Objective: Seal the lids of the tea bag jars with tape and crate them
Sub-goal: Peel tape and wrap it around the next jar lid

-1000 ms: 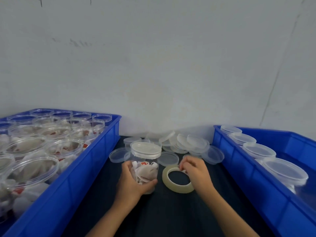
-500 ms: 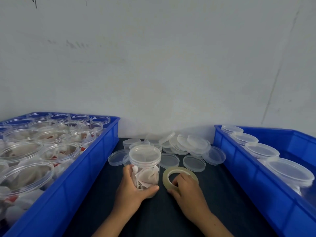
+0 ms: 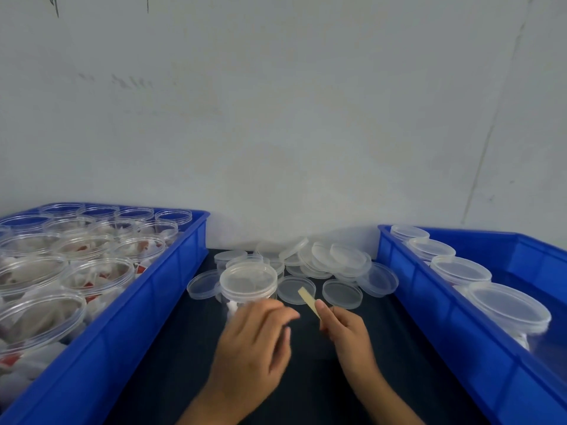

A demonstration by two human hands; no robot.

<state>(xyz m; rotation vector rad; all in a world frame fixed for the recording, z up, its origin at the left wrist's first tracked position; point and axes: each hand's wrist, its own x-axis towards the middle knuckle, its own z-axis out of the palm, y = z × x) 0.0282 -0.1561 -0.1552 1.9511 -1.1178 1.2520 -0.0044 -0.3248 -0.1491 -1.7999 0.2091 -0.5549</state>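
A lidded tea bag jar (image 3: 248, 286) stood on the dark tabletop (image 3: 171, 357) between two blue crates, nearer the left crate (image 3: 129, 317) than the right one. The left hand (image 3: 254, 342) hovered just in front of the jar, fingers loosely extended toward the tape roll and blurred; whether it touched the jar or the tape I could not tell. The right hand (image 3: 343, 329) pinched the tape roll (image 3: 309, 300), held on edge above the tabletop. Loose clear lids (image 3: 325, 265) lay heaped along the far edge against the wall. The left crate held open jars of tea bags (image 3: 95, 274); the right crate (image 3: 460, 342) held lidded jars (image 3: 507, 308) in a row along its left wall.
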